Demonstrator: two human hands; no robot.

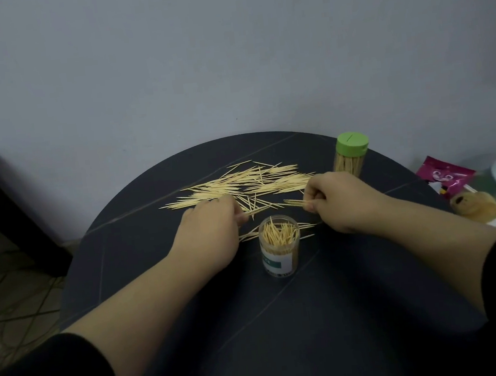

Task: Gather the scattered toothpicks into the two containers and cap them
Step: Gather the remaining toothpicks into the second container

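Your right hand and left hand each pinch a few toothpicks in curled fingers, flanking the open container at centre frame, likely kept close for short drops.

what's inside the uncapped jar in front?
The uncapped jar holds a loose bunch of toothpicks standing on end, tips above the rim. Its label hides the lower part, so the bottom is not visible.

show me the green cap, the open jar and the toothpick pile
green cap [353,143]: head view, on its flat top
open jar [284,257]: head view, on its labelled side wall
toothpick pile [240,183]: head view, on the thick middle of the heap
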